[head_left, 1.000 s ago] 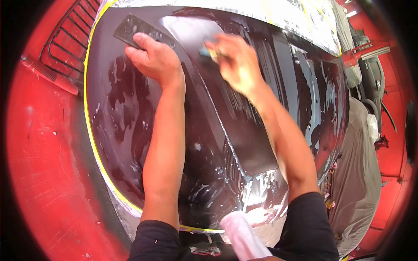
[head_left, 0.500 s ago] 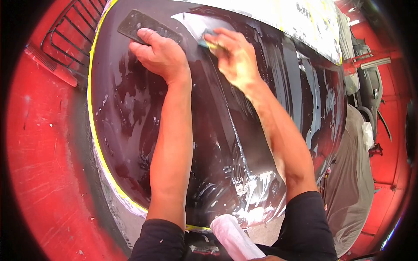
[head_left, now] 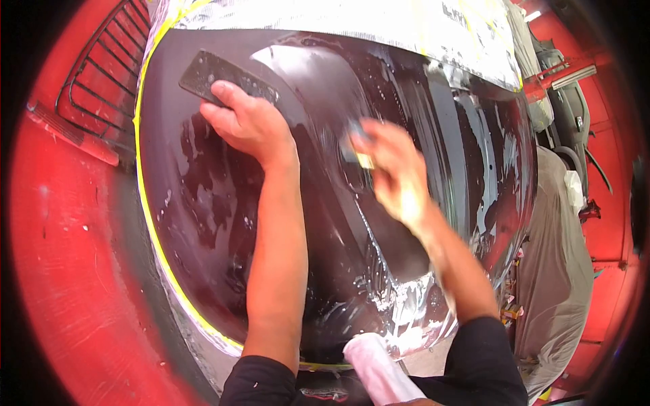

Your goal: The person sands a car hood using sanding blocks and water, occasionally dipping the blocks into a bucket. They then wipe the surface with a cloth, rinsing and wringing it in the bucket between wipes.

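Note:
My left hand (head_left: 252, 128) grips the near edge of a dark, flat rectangular pad (head_left: 205, 73), which lies over the upper left of a wet, dark car panel (head_left: 203, 257). Water droplets dot the pad's surface. Blurred by motion, my right hand (head_left: 396, 169) is closed around a small blue-grey and yellow block (head_left: 359, 150) at the middle of the panel. Whether the block touches the surface is hard to see. Streaks of water and whitish suds run down the panel beneath my right arm.
Yellow masking tape (head_left: 139, 162) edges the panel on the left, and printed masking paper (head_left: 379, 20) covers the area beyond it. A black wire rack (head_left: 101, 61) stands at the upper left. Grey-brown cloth (head_left: 552, 271) drapes along the right. A whitish roll-shaped object (head_left: 379, 365) is near my body.
My right hand has swept down and slightly right with the block, from the pale reflection toward the panel's middle. The left hand still grips the pad; the whole view has shifted a little.

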The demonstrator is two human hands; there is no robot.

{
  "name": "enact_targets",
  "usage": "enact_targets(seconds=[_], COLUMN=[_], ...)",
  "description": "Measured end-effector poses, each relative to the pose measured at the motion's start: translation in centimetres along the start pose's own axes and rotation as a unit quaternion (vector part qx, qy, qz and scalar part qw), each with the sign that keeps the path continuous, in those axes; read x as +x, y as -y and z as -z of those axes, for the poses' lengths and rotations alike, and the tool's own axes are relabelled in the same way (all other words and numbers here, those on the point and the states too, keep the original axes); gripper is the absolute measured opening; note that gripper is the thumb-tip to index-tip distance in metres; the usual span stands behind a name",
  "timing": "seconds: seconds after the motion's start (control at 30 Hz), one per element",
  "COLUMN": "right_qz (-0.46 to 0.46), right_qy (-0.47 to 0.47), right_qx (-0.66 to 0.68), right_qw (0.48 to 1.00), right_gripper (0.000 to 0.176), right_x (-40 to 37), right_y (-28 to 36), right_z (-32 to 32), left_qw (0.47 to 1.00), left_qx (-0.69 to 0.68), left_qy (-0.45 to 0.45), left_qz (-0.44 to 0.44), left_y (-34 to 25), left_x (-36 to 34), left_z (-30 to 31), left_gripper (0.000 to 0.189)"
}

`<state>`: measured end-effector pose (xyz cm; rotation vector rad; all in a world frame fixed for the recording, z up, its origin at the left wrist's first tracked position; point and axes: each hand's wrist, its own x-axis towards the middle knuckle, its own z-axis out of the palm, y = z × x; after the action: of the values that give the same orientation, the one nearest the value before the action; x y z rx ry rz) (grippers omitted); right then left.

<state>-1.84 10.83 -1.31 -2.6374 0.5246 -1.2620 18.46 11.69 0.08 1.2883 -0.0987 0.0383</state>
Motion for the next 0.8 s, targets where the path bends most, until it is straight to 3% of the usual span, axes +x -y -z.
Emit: enact_targets(seconds=[0.07, 0.1, 0.13, 0.23, 0.27, 0.33, 0.4, 0.47, 0.57, 0.6, 0.67, 0.8], right_qz=[-0.077, -0.054, -0.046, -0.018, 0.022, -0.038, -0.029, -0.049, 0.004, -0.032, -0.020, -0.053], right_qy=[0.064, 0.078, 0.024, 0.039, -0.018, 0.057, 0.031, 0.041, 0.001, 0.053, 0.013, 0.046], right_qx=[-0.032, -0.061, -0.014, -0.065, -0.041, -0.057, -0.029, -0.041, -0.083, -0.089, -0.054, -0.029], right_qw=[0.994, 0.994, 0.999, 0.997, 0.999, 0.996, 0.999, 0.997, 0.997, 0.994, 0.998, 0.997], right_gripper=[0.055, 0.057, 0.055, 0.029, 0.029, 0.041, 0.050, 0.052, 0.031, 0.023, 0.027, 0.046], right_x=[-1.7, -1.0, 1.0, 10.1, 10.2, 6.2, 0.8, 0.4, 7.5, 10.4, 10.8, 2.8], right_y=[1.4, -0.1, -2.0, -6.7, -7.0, -4.9, -2.1, -1.2, -6.2, -7.3, -7.0, -2.7], right_z=[1.5, 0.9, -0.8, -4.6, -5.4, -2.4, 0.1, 0.6, -3.3, -4.4, -5.0, -1.7], left_qw=[0.999, 1.000, 1.000, 1.000, 1.000, 1.000, 1.000, 1.000, 0.999, 1.000, 1.000, 0.999], left_qx=[-0.040, -0.014, -0.014, -0.011, 0.009, 0.019, -0.005, -0.003, -0.038, -0.029, -0.015, -0.032], left_qy=[0.006, -0.001, -0.001, 0.020, 0.010, 0.012, 0.000, 0.009, 0.007, 0.003, -0.006, -0.034], left_qz=[0.008, 0.003, -0.001, 0.007, -0.006, -0.016, 0.003, 0.016, 0.018, 0.008, -0.005, -0.002], left_y=[-0.3, -0.3, -0.2, -0.1, 0.0, -0.3, -0.1, -0.3, -0.3, 0.0, 0.4, 0.7], left_x=[-0.5, -0.5, -0.5, -0.6, -0.6, -0.8, -0.7, -0.8, -0.8, -0.5, -0.1, 0.0], left_z=[-0.1, -0.1, 0.0, 0.5, 0.4, -0.3, -0.3, -0.4, -0.3, -0.3, 0.0, -0.5], left_gripper=[0.047, 0.047, 0.047, 0.048, 0.047, 0.046, 0.045, 0.045, 0.046, 0.046, 0.047, 0.048])
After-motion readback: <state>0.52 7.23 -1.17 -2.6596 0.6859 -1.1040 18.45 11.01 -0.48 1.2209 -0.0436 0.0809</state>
